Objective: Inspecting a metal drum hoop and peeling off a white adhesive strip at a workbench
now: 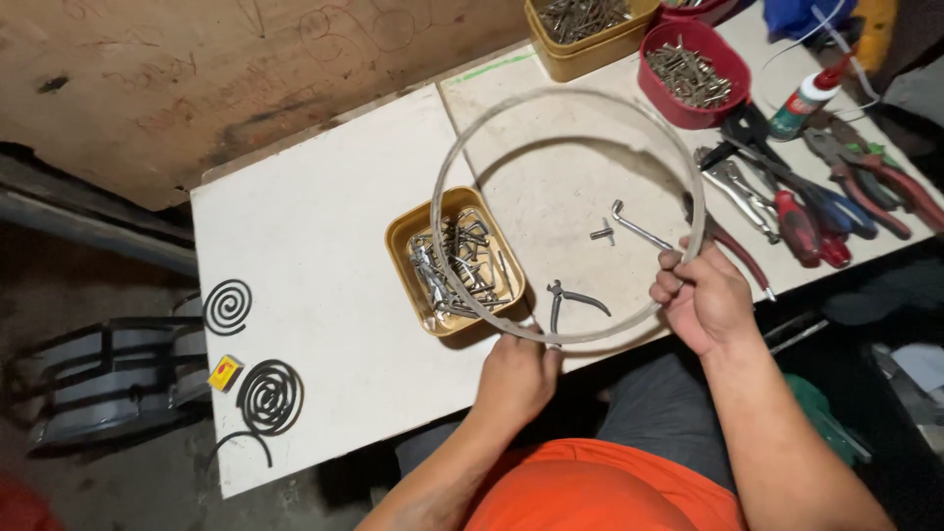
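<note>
A thin, pale metal hoop (568, 216), smooth and nearly round, was held above the white counter (324, 256), tilted with its far rim toward the bins and its near rim toward the person. The left hand (516, 379) had its grip closed on the near rim, and the right hand (703, 300) had its grip closed on the right rim, fingers (671, 275) curled over the band. Under the hoop's left side sat one square yellow tray (455, 261) full of bent grey metal hooks. Inside the ring, on the scuffed counter, lay one small pair of pliers (570, 300), one L-shaped key (634, 226) and one small fitting (603, 233). Farther back stood a second yellow bin (580, 54) and one red bowl (688, 74), both holding metal pins. Two black spiral coils (228, 305) lay at the counter's left edge beside one small yellow box (225, 372).
</note>
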